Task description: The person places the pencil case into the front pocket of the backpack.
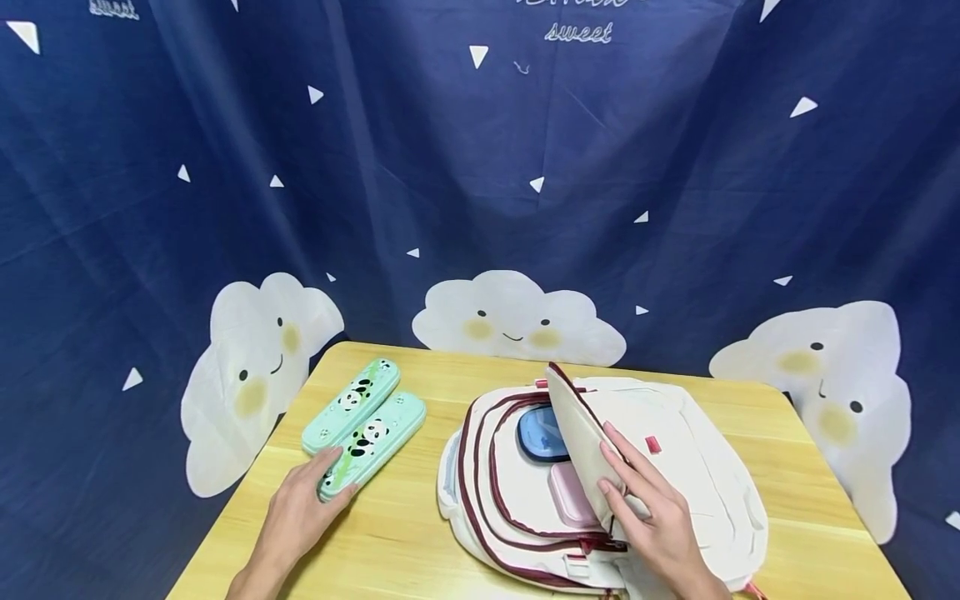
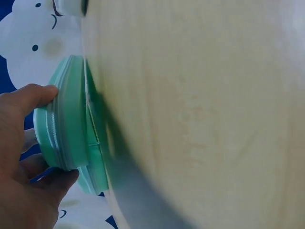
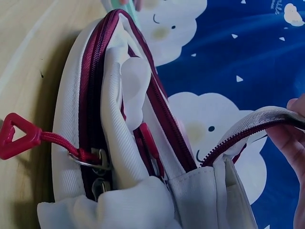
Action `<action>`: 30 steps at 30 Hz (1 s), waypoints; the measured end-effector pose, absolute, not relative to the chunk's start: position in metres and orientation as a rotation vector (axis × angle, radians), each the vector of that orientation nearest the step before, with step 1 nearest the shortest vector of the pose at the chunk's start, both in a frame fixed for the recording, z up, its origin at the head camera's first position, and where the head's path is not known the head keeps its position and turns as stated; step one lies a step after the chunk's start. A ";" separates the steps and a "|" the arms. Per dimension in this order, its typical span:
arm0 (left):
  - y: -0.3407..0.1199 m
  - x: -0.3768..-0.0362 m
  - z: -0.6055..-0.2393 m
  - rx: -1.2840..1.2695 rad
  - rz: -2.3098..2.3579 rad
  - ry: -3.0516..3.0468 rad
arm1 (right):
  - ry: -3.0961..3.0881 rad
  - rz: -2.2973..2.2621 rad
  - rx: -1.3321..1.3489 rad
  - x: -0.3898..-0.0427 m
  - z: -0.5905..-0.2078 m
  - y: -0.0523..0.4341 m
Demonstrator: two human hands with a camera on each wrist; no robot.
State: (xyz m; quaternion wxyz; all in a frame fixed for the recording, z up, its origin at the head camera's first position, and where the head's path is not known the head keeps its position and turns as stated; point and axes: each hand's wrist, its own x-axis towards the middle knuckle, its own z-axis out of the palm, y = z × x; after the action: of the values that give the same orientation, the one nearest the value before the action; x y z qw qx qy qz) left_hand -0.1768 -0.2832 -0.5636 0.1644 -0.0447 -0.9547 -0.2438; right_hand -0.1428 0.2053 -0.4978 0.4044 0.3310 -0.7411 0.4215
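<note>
Left hand (image 1: 302,503) and right hand (image 1: 658,515) grip, well apart.

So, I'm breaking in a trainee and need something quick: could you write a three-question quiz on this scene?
1. Which hand holds up the flap of the white backpack?
2. True or false: the blue case lies in the backpack's open compartment.
3. Which animal decorates the green case that the left hand grips?
a) cat
b) panda
c) rabbit

Key: 1. The right hand. 2. True. 3. b.
</note>
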 end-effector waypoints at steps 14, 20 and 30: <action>-0.253 -0.189 -0.533 -0.348 -0.864 -2.693 | -1.961 1.069 0.745 -0.142 -0.507 0.211; -0.231 -0.199 -0.529 -0.490 -0.873 -2.681 | -1.957 1.090 0.768 -0.143 -0.506 0.211; -0.193 -0.224 -0.516 -0.765 -0.906 -2.727 | -1.960 1.099 0.804 -0.145 -0.504 0.211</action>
State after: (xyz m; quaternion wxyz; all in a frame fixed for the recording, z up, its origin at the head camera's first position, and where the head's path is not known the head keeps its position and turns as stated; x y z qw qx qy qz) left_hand -0.2242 -0.1930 -0.5164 0.0837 -0.2564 -0.9139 -0.3034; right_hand -0.1447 0.2110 -0.5036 0.3687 0.3130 -0.7635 0.4280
